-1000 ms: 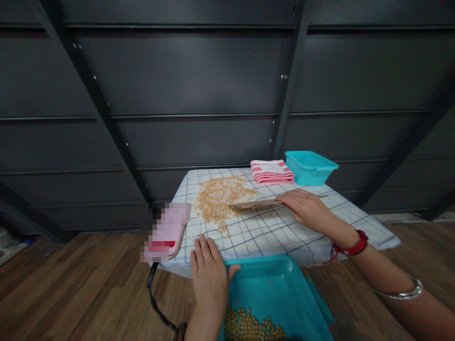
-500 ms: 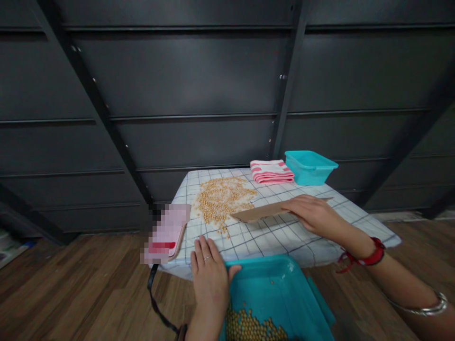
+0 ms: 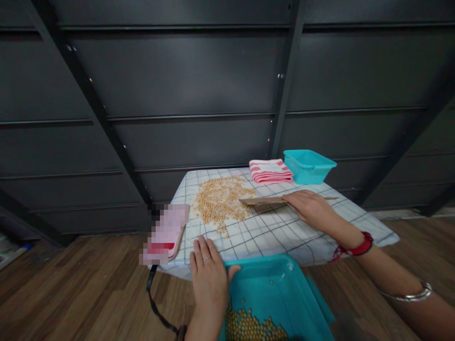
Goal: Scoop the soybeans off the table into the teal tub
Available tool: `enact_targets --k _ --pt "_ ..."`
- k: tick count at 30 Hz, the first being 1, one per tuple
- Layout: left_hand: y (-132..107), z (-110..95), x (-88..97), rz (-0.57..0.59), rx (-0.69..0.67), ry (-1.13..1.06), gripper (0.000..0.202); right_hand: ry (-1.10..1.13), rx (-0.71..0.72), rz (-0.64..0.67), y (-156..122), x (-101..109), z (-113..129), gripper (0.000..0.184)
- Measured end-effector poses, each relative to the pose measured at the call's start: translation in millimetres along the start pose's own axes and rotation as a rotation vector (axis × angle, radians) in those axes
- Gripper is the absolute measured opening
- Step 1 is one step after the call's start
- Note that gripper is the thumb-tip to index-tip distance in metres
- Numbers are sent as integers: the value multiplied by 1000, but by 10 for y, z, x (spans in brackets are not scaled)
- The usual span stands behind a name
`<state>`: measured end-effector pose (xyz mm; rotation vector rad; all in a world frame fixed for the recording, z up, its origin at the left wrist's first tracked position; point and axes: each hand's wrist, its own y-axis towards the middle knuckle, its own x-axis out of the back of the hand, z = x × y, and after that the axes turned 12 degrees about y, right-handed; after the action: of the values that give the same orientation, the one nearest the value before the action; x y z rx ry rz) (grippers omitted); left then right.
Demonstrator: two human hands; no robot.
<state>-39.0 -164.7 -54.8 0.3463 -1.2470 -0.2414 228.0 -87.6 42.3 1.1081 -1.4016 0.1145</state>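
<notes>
My right hand (image 3: 308, 204) grips a flat piece of brown cardboard (image 3: 265, 202), whose left end reaches the right side of a spread of pale yellow soybeans (image 3: 222, 201) on the checked tablecloth (image 3: 249, 239). White grainy stuff is mixed among the beans. My left hand (image 3: 209, 270) lies flat with fingers stretched at the table's front edge, its thumb over the rim of a teal tray (image 3: 273, 260). Inside that tray, more soybeans (image 3: 252, 327) are heaped at the near left, with a few stray ones farther back.
A pink phone (image 3: 168, 232) with a black strap (image 3: 152, 296) lies on the table's left edge. At the back right sit a folded pink-and-white towel (image 3: 270, 171) and a turquoise basin (image 3: 309, 166). Dark metal panels (image 3: 192, 76) rise behind the table; the floor (image 3: 88, 284) is wooden.
My right hand has shifted slightly away from me, and the cardboard's left end has moved back and right, now tilted differently beside the beans. My left hand stays in place.
</notes>
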Motion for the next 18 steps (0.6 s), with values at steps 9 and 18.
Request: enact_targets --k 9,18 --pt "17 2 84 32 -2 14 82 67 89 -25 -47 227 115 34" --pt "3 10 15 4 -3 -29 80 75 73 -17 -107 213 122 33"
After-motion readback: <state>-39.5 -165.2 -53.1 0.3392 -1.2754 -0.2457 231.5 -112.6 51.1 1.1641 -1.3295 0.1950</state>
